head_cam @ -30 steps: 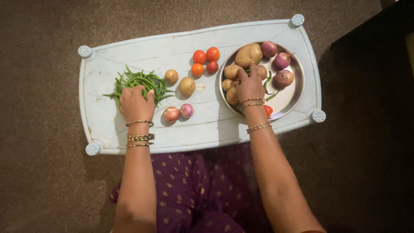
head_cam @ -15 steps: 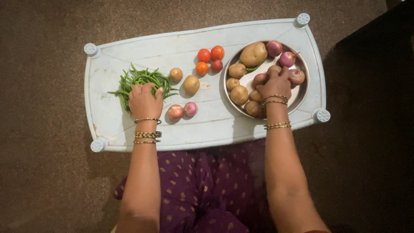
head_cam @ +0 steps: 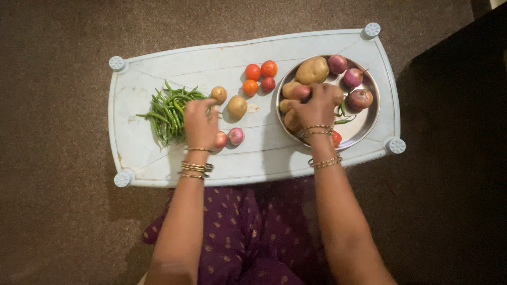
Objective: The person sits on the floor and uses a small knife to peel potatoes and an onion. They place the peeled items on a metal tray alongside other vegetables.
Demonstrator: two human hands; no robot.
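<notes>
The person sits behind a pale blue plastic table [head_cam: 158, 63] that fills the upper middle of the frame. The right hand [head_cam: 316, 107] is down in the round steel plate [head_cam: 364, 124] at upper right, fingers curled over the heap of potatoes [head_cam: 312, 69] there; it seems closed on something small, though what it grips is hidden under the knuckles. Red onions [head_cam: 359, 98] and a few green chillies [head_cam: 343, 112] lie on the plate's right side, loosely mixed with the potatoes, while the table top carries tidy groups by kind: a pile of green chillies [head_cam: 168, 111] at left, four tomatoes [head_cam: 260, 76] near the top centre, two potatoes [head_cam: 236, 107] below them, and two small onions [head_cam: 236, 135] nearer the person. The left hand [head_cam: 200, 120] rests loosely cupped, palm down, between the chilli pile and the small onions, partly covering one onion; whether it holds anything cannot be told. Compared with half a second ago, the left hand has come off the chilli pile and moved right toward the onions, and the right hand has shifted from the plate's right side to its left-centre.
</notes>
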